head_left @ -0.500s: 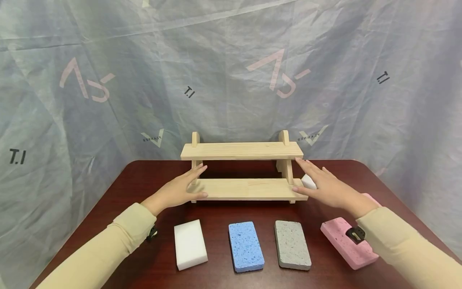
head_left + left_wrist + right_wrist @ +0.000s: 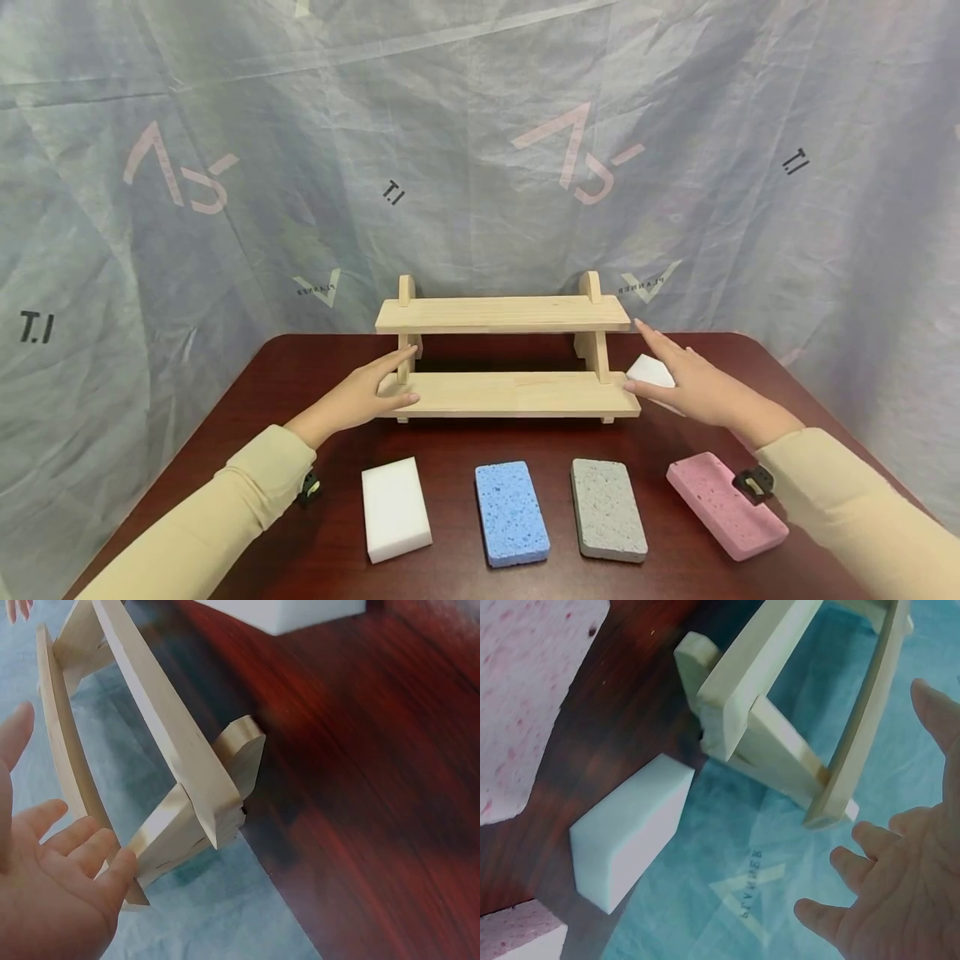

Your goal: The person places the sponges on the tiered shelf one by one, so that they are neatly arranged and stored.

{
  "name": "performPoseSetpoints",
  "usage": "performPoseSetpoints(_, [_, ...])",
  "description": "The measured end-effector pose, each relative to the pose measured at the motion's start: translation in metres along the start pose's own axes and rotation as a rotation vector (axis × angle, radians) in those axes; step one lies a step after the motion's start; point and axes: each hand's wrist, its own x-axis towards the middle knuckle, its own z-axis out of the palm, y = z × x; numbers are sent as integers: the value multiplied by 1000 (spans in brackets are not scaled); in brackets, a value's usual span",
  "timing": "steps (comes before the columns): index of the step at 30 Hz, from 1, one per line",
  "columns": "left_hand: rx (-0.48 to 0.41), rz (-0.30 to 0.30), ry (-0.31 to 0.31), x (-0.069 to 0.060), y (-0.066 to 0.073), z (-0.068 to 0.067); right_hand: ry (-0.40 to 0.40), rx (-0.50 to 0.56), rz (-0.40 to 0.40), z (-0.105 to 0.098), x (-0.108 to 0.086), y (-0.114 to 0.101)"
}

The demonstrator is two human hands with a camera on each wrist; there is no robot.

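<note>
A two-tier wooden shelf [image 2: 510, 393] stands on the dark red table, its upper board [image 2: 502, 313] set behind and above the lower one. My left hand [image 2: 356, 398] is at the shelf's left end, fingers spread. At the opposite end is my right hand [image 2: 701, 385], fingers extended and palm facing the shelf. The wrist views show both palms bare, with gaps between the fingers and the wood. Just right of the shelf lies a white foam block [image 2: 634, 832], partly hidden by the right hand in the head view.
Across the front lie a white sponge [image 2: 396, 508], a blue sponge [image 2: 512, 512], a grey sponge [image 2: 608, 508] and a pink sponge [image 2: 723, 504] partly covered by the right wrist's camera. Another pink-and-white piece [image 2: 521, 930] shows in the right wrist view. A grey curtain [image 2: 480, 167] hangs behind.
Both hands have moved outward, away from the shelf's ends, the left one leftward and the right one rightward. More of the white block now shows. Shelf and front sponges stay put.
</note>
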Motion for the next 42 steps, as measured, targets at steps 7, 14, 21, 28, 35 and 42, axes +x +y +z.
performPoseSetpoints(7, [3, -25, 18, -1, -3, -2, -36, 16, 68, -3, 2, 16])
performPoseSetpoints(14, [-1, -63, 30, -2, -3, -5, -50, 26, 96, -5, 6, 35])
performPoseSetpoints(21, [-74, -73, 74, -3, -8, -7, -65, 10, 146, -7, 12, 55])
performPoseSetpoints(28, [-141, -114, 73, -5, -13, -7, -78, 17, 142, -7, 21, 69])
performPoseSetpoints(35, [-203, -139, 95, -2, -19, -5, -96, 45, 142, -7, 27, 77])
performPoseSetpoints(42, [-237, -184, 105, -1, -21, -3, -95, 40, 142, -10, 30, 79])
